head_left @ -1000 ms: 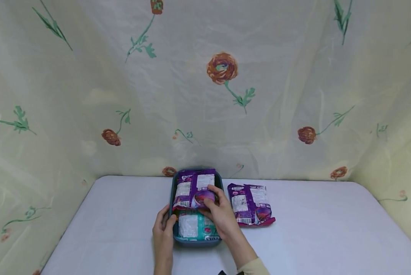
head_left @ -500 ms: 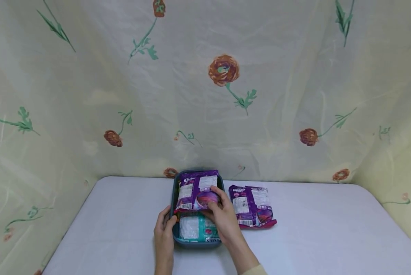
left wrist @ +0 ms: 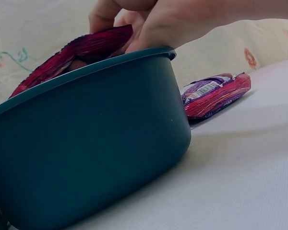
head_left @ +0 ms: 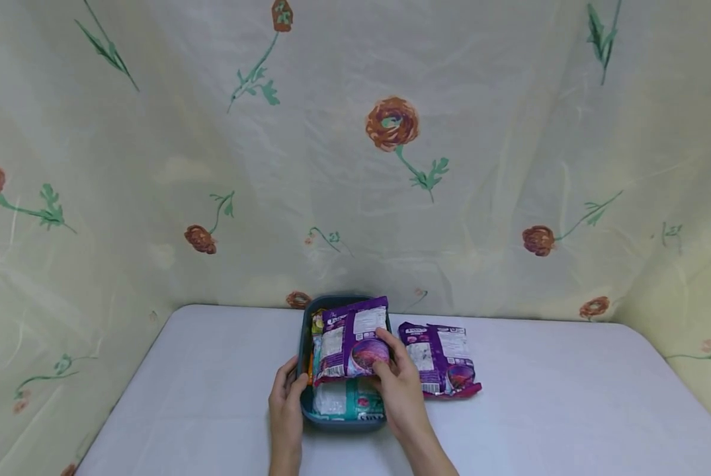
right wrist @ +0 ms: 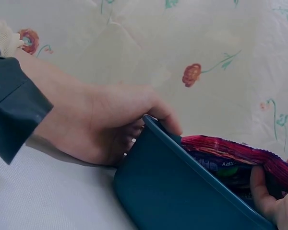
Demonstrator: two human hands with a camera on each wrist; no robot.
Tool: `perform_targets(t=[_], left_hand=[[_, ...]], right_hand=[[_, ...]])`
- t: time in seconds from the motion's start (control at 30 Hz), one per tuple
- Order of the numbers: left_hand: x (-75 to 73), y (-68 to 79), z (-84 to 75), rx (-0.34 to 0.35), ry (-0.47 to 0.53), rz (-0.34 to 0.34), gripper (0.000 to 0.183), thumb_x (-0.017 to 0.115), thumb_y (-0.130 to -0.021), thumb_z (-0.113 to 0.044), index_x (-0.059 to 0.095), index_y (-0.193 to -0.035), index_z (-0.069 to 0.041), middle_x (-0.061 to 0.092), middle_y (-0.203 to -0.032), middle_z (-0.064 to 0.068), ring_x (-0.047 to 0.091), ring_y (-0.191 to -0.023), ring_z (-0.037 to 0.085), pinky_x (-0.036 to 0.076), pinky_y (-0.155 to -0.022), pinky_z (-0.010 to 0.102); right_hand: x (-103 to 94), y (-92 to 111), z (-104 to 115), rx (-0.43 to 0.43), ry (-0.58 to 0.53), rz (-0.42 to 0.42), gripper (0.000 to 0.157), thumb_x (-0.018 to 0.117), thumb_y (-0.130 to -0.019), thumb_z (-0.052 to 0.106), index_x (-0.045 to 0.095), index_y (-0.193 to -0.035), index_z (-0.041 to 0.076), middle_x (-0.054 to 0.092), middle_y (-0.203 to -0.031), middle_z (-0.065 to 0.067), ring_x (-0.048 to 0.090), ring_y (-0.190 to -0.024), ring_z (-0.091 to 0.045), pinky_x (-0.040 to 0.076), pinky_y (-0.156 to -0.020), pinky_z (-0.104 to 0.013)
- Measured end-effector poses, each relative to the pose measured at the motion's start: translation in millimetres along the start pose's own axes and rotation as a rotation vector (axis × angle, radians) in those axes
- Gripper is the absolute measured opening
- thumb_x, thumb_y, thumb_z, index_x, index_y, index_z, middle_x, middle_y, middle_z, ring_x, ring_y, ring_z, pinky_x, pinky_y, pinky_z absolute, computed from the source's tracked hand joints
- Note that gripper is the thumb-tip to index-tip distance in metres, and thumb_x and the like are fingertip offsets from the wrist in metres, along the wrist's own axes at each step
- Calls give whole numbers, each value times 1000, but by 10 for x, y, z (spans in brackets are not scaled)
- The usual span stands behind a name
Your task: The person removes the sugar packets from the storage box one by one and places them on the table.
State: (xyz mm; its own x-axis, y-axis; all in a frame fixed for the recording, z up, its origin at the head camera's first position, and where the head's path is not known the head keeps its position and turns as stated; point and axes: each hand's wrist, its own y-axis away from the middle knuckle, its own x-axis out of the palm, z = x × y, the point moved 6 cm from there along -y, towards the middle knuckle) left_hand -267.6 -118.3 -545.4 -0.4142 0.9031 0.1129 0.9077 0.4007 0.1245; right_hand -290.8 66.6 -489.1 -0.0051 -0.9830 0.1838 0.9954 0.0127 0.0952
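Left hand (head_left: 286, 403) gripped the left wall of the blue bin (head_left: 343, 427), thumb hooked over the rim and fingers outside; probably there as a brace, since a light bin would likely slide on the smooth white table (head_left: 212, 390) when something in it got tugged or pushed. Right hand (head_left: 401, 382) pinched the purple packet (head_left: 342, 344) by its near right corner, thumb on the printed face, at least one finger tucked underneath. A corner hold made sense to me: soft pouch, and the filled middle would give little purchase. The packet sat skewed over the bin's mouth, its near crimped edge above the rim by the left wrist view. Couldn't tell whether its far end rested on the contents or hung free. Under its near edge a teal packet (head_left: 334, 400) lay flat in the near end of the bin, and a yellow packet (head_left: 317, 322) showed at the far left corner, so the stack below likely propped the purple one high. Second purple packet (head_left: 438, 357) lay face up on the table just right of the bin, neither hand gripping it; that spot put it within easy right-hand reach.
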Motion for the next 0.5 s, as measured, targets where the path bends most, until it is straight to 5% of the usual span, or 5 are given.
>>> perform_targets(t=[0.23,0.5], left_hand=[[17,19,-14,9,0,6,43,47,-94,-16,46,-136,-5,45,-142,21,42,-133,32,31,-112,49],[23,14,-43,12,-10,9,43,46,-95,-16,46,-137,-5,45,-142,21,42,-132,31,31,-112,49]], right_hand=[[-55,47,13,-3,-4,-24,55,38,-92,-6,45,-139,21,33,-151,-5,48,-123,-22,52,-88,-29],[-200,73,81,2,14,-58,54,37,-93,-3,47,-138,26,37,-149,-4,47,-126,-22,46,-101,-42]])
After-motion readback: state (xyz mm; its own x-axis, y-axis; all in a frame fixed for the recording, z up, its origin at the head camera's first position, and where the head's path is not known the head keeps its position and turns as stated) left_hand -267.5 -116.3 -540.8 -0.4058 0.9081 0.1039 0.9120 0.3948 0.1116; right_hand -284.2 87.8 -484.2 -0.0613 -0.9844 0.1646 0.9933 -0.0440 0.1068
